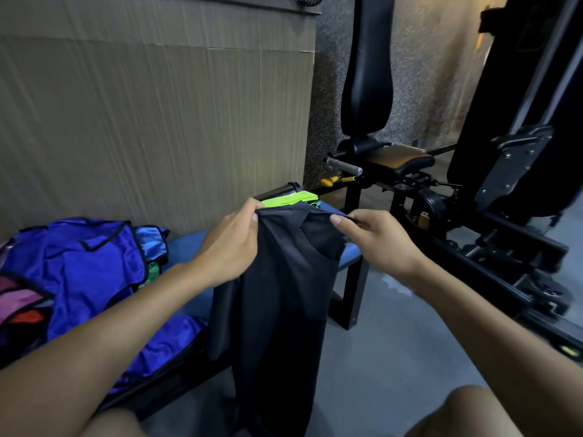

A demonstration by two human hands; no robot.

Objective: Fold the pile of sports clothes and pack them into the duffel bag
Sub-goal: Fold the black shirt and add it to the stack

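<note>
Both hands, left hand [232,244] and right hand [380,239], pinch the top edge of a dark garment [277,294] hanging mid-frame, unfolded. Blue clothes pile [82,266] waits lower left on the worktop [186,247]. Duffel bag not identifiable; most folding and packing apparently remains.

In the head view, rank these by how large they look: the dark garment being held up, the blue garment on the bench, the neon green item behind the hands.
1. Dark garment, though nearness to the camera inflates it.
2. Blue garment, close in apparent size, so this order is unsure.
3. Neon green item, mostly hidden.
</note>
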